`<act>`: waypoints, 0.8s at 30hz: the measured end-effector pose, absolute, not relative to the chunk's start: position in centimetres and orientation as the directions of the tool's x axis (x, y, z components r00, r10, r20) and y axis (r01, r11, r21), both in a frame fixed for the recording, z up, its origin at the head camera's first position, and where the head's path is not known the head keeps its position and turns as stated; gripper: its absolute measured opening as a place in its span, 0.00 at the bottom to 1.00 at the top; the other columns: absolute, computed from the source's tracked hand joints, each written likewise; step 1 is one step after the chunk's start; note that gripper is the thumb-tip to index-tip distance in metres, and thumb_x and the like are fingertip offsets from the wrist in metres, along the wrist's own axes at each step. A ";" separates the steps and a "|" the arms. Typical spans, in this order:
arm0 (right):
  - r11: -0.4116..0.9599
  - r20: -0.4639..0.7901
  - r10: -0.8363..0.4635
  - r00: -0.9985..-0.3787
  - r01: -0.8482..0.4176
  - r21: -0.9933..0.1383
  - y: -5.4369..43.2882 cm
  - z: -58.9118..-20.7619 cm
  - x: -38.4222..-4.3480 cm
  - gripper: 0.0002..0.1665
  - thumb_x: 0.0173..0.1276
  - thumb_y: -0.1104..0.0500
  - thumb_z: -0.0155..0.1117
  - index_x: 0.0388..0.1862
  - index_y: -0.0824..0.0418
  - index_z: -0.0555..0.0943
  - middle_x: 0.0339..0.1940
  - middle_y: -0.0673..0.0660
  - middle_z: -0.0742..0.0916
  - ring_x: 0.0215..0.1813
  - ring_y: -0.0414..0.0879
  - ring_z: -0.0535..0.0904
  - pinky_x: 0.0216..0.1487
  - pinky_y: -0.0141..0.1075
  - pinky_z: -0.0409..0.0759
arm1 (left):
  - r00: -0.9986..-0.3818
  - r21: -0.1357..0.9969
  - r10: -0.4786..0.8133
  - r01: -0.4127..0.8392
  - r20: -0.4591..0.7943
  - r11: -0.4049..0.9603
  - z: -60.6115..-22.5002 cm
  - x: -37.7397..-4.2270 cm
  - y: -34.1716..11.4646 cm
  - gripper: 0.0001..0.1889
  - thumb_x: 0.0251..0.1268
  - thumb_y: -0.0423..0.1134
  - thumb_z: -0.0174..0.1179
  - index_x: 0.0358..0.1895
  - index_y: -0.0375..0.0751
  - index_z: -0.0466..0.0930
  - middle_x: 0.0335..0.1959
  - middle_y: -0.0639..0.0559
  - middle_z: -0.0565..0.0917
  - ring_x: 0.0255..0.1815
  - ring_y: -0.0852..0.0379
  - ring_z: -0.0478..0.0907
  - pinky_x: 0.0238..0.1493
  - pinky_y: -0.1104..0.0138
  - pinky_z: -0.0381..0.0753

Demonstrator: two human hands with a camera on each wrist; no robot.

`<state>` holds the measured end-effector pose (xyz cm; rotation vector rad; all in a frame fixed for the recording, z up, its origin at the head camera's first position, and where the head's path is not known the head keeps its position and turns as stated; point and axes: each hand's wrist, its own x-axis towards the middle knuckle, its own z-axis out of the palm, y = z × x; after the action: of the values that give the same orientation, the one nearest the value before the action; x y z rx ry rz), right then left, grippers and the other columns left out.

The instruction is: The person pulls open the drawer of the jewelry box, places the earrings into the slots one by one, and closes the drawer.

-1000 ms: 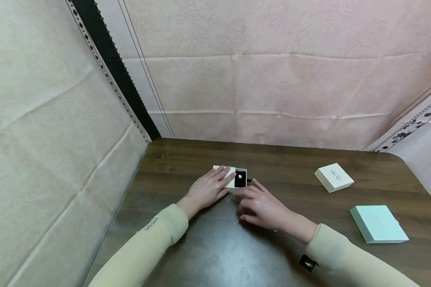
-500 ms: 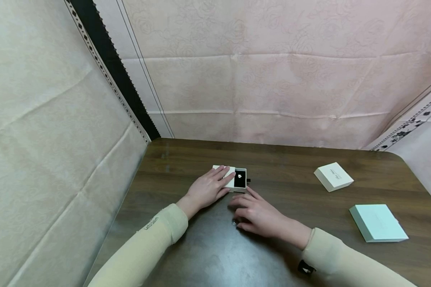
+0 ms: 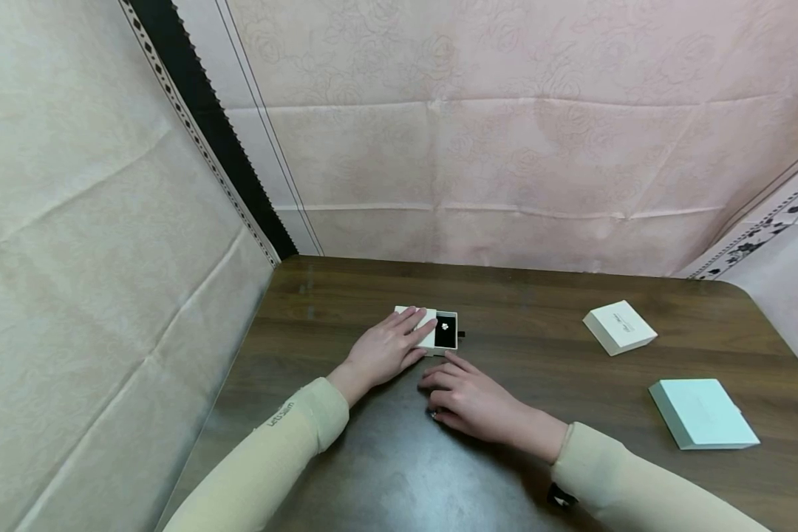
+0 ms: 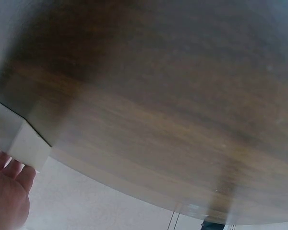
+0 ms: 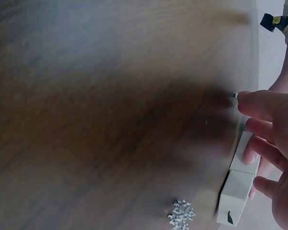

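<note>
A small white drawer-style jewelry box (image 3: 431,341) lies on the table, its inner tray (image 3: 446,338) slid partly out to the right. On the tray's black insert sits a flower-shaped silver earring (image 3: 445,326). My left hand (image 3: 383,349) rests on the box's outer sleeve, fingers extended across the top. Just in front of the box is my right hand (image 3: 464,399), low over the table with fingers loosely bent. Its thumb tip is right at a tiny sparkling stud (image 5: 235,95); the index finger stays apart from the thumb. A glittering cluster-shaped piece (image 5: 181,214) lies on the table below the right hand.
To the right stand a white box (image 3: 620,328) with dark lettering and a larger mint-green box (image 3: 703,415). Fabric hangs behind the brown wooden table (image 3: 346,473) and along its left side. A black tag (image 3: 561,496) shows at the right sleeve.
My right hand has moved left and toward me, away from the tray's edge, bringing its thumb to the tiny stud. It now hides the cluster piece from the head view. My left hand stays put.
</note>
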<state>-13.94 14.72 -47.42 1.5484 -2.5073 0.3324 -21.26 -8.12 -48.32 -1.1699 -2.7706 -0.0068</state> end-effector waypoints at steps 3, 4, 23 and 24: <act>0.428 0.267 -0.861 -0.432 -0.901 -0.079 14.5 -47.6 -14.0 0.07 0.67 0.57 0.80 0.35 0.53 0.87 0.56 0.52 0.89 0.66 0.51 0.83 0.74 0.64 0.73 | -0.686 -0.045 0.715 0.717 0.134 0.696 -48.3 -21.3 -8.1 0.31 0.88 0.54 0.50 0.85 0.50 0.63 0.84 0.44 0.65 0.85 0.48 0.61 0.82 0.55 0.64; 0.426 0.267 -0.863 -0.429 -0.902 -0.074 14.5 -47.6 -14.0 0.08 0.67 0.57 0.80 0.35 0.53 0.86 0.56 0.52 0.89 0.65 0.51 0.83 0.74 0.64 0.73 | -0.684 -0.044 0.716 0.718 0.137 0.695 -48.3 -21.3 -8.1 0.31 0.88 0.54 0.51 0.85 0.49 0.63 0.84 0.43 0.65 0.85 0.48 0.61 0.82 0.55 0.64; 0.444 0.253 -0.860 -0.443 -0.894 -0.056 14.2 -47.6 -14.1 0.07 0.67 0.60 0.79 0.33 0.54 0.86 0.57 0.52 0.89 0.65 0.50 0.83 0.75 0.61 0.73 | -0.701 -0.037 0.705 0.706 0.107 0.707 -48.0 -21.0 -8.1 0.31 0.87 0.54 0.51 0.85 0.49 0.62 0.85 0.44 0.64 0.86 0.48 0.60 0.83 0.55 0.62; 0.449 0.247 -0.859 -0.449 -0.892 -0.058 14.2 -47.6 -14.0 0.07 0.67 0.60 0.79 0.33 0.54 0.87 0.57 0.52 0.89 0.66 0.50 0.83 0.75 0.61 0.73 | -0.700 -0.034 0.705 0.706 0.110 0.707 -48.0 -21.0 -8.1 0.31 0.87 0.54 0.51 0.85 0.49 0.63 0.85 0.44 0.64 0.85 0.48 0.60 0.83 0.55 0.62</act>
<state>-14.05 14.24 -47.57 1.5364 -2.5152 0.2664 -21.02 -8.06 -48.02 -1.1604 -2.7954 -0.0159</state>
